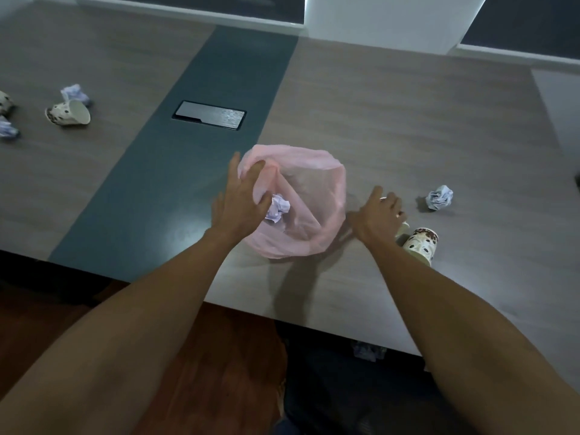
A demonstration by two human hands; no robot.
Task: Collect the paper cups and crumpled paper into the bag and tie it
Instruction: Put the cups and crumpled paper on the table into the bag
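Grey wood-grain bench (408, 127) carries a translucent pink plastic bag (310, 196), mouth open, crumpled white paper ball (277, 208) inside. Left hand (241, 199) grips its rim; right hand (378, 215) closes around a lying patterned paper cup (422, 244) just beside it.

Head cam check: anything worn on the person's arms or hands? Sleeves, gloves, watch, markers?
Nothing visible. Left hand and right hand are both bare, no gloves, rings or tags showing. Both forearms are uncovered up to the frame edge, with no sleeves, watch or wristband.

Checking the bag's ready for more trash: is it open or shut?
Open: the left hand holds the pink bag mouth wide, crumpled paper visible inside.
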